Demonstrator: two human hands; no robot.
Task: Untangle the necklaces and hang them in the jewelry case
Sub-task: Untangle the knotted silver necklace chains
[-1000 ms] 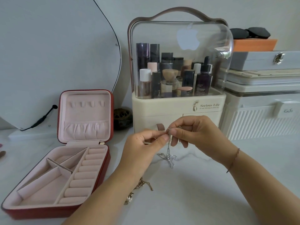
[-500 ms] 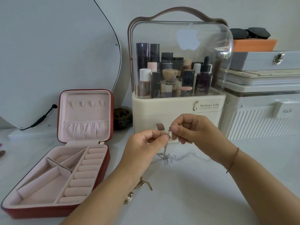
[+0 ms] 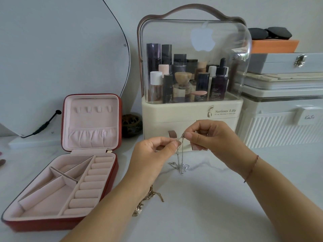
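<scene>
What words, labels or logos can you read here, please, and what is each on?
"Serious Life": cream organiser base.
Smaller line beneath: too small to read.
Label on dark dropper bottle: too small.
Handwritten tag on white ribbed box: illegible.
White apple logo, wordless: clear lid.

Pale grey wall (image 3: 174, 7) behind. White marble-look table (image 3: 209, 215), soft even light. Left: big curved mirror (image 3: 61, 58) on a white base (image 3: 35, 142), black cable (image 3: 43, 124) at its lower edge. Centre: cream organizer (image 3: 190, 117) with clear dome lid, brown handle (image 3: 192, 7), bottles (image 3: 218, 81) inside, white apple shape (image 3: 202, 39) showing on the lid. Small dark bowl (image 3: 131, 123) just left of it. Right: white ribbed box (image 3: 279, 130), grey case (image 3: 283, 63) with metal latch stacked above, orange box (image 3: 274, 46) on top, black item (image 3: 271, 33) on that.
</scene>
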